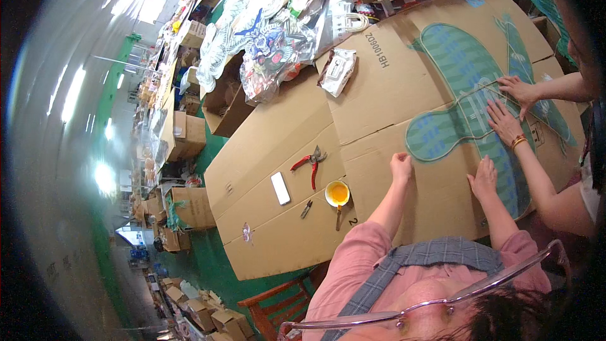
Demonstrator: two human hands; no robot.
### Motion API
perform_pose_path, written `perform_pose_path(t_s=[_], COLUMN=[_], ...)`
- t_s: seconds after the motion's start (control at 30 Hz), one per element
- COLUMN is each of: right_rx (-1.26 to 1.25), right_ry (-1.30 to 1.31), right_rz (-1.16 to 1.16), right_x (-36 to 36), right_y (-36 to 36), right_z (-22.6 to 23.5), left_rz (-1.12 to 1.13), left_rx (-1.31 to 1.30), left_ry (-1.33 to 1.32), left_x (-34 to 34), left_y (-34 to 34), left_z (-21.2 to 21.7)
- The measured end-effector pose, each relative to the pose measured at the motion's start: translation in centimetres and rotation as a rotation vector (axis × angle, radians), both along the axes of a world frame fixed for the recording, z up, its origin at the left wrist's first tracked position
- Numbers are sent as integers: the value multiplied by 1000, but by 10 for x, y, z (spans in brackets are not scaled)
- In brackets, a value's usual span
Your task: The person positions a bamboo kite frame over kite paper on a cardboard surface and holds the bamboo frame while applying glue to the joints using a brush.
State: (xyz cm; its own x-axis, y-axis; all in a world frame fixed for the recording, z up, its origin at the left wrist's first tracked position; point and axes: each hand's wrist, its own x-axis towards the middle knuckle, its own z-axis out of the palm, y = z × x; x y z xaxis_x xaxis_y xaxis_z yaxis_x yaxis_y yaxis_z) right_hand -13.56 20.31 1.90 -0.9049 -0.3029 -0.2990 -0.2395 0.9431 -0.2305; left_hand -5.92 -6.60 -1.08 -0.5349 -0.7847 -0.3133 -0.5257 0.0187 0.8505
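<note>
My left hand (401,167) is closed beside the rounded end of a flat green piece (435,142); what its fingers hold, if anything, I cannot make out. The piece has blue markings, rounded lobes and a thin pale edging. My right hand (483,179) lies with its fingers stretched at the edge of the lower lobe. Across from it, a co-worker's two hands (505,122) rest flat on the middle, near some pale strips that cross there. A narrower green piece (549,110) lies at the far right, partly under the co-worker's arm.
Cardboard sheets (271,151) cover the table. On them lie red-handled pruning shears (314,163), a white phone (280,188), small snips (307,209), a cup of yellow-orange stuff (338,194) with a brush, and a wipes pack (341,72). Plastic-wrapped goods (278,50) pile up behind; a wooden chair (284,303) stands near.
</note>
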Motion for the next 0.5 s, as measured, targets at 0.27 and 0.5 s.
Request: perform_pose_path(t_s=[0.27,0.5], right_rx=[3,-62], right_ry=[-148,116], right_rz=[-21,-2], right_x=[-7,-1], right_y=[-7,12], right_z=[29,-25], left_rz=[-3,-325], left_rx=[404,-96], left_ry=[-31,-191], left_x=[67,110], left_y=[28,42], left_z=[16,-2])
